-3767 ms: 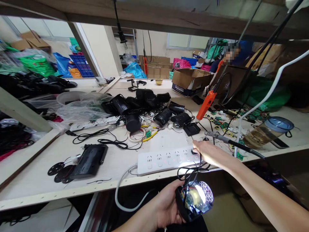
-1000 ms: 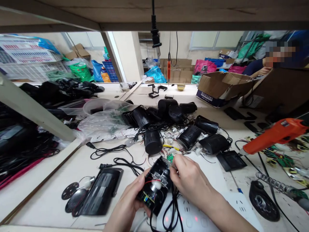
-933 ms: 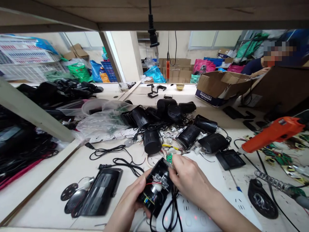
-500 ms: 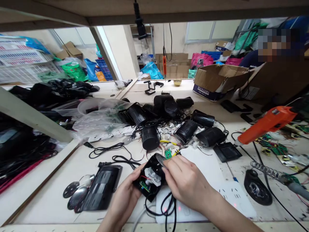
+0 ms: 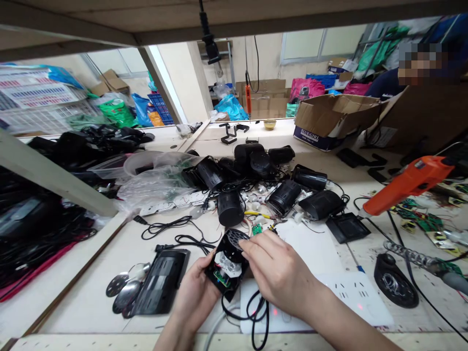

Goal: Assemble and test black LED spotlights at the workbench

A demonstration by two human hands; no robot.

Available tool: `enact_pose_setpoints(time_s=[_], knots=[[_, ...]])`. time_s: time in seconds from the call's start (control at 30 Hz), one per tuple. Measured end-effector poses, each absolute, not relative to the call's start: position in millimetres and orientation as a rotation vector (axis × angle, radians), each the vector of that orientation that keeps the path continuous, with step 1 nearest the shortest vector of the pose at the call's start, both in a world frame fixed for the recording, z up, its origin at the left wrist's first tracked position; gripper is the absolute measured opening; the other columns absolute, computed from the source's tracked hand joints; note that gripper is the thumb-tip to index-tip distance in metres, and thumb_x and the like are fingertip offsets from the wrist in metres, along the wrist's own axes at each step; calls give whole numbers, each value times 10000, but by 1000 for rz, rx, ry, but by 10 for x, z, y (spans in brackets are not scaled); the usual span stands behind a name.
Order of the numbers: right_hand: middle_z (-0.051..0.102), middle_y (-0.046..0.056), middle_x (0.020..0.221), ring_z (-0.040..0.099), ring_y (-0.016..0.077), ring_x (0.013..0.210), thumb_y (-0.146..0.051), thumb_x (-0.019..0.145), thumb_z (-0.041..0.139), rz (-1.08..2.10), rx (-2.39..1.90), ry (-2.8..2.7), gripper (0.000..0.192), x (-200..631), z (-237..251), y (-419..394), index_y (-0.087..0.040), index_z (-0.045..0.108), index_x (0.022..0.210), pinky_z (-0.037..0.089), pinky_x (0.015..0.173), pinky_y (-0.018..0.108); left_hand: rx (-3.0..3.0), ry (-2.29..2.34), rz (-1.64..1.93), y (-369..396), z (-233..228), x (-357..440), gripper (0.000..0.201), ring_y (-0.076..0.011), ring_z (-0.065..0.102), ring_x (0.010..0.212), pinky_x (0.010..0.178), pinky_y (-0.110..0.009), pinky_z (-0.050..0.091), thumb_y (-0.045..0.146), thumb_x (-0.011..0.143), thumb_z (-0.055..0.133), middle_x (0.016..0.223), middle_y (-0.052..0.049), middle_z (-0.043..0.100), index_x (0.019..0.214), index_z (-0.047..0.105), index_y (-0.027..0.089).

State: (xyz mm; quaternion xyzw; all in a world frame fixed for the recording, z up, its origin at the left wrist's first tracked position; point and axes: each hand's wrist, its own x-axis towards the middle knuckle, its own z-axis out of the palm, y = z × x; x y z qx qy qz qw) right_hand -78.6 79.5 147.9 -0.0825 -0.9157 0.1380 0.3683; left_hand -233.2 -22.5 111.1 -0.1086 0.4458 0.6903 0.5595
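pale walls [image 5: 183, 73], high windows [image 5: 302, 44], a wooden shelf [image 5: 234, 17] overhead.

Soft daylight comes from the windows [image 5: 310, 41] at the back and lights the pale surface [image 5: 109, 263] evenly, with weak shadows. The shelf [image 5: 109, 19] overhead is dim. The edges bend strongly, and the nearest corners are slightly blurred.

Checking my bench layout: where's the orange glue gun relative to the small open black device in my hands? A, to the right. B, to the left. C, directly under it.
A: the orange glue gun lies at the far right of the bench, well right of the small open black device.
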Motion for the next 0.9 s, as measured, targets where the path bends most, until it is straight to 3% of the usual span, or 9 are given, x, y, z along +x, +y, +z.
enact_pose_setpoints(time_s=[0.23, 0.53, 0.7, 0.9], knots=[[655, 143, 930, 553, 238, 879, -6, 895, 413, 454, -185, -2330, 310, -810, 1473, 837, -25, 619, 1126, 551, 789, 372, -344, 1003, 1595, -191, 1092, -2326, 342, -263, 727, 867, 891, -419, 546, 157, 929, 414, 771, -112, 762, 824, 732, 88], [674, 142, 1007, 587, 223, 944, 32, 870, 401, 479, -154, -2239, 344, -790, 1472, 817, -49, 609, 1131, 559, 837, 342, -359, 984, 1531, -209, 1084, -2334, 302, -276, 725, 809, 815, -431, 558, 198, 913, 419, 798, -108, 756, 1012, 685, 95], [672, 140, 1029, 584, 219, 967, 25, 883, 418, 470, -154, -2236, 325, -792, 1481, 806, -49, 604, 1139, 546, 856, 331, -374, 1010, 1519, -206, 1096, -2316, 291, -276, 721, 809, 813, -432, 557, 188, 909, 411, 775, -106, 749, 973, 681, 99], [620, 98, 829, 514, 201, 747, -63, 914, 478, 315, -223, -2260, 185, -754, 1433, 703, -96, 650, 974, 484, 641, 318, -290, 944, 1605, -194, 1145, -2298, 284, -241, 709, 826, 852, -402, 554, 178, 917, 426, 804, -102, 745, 800, 677, 120]])
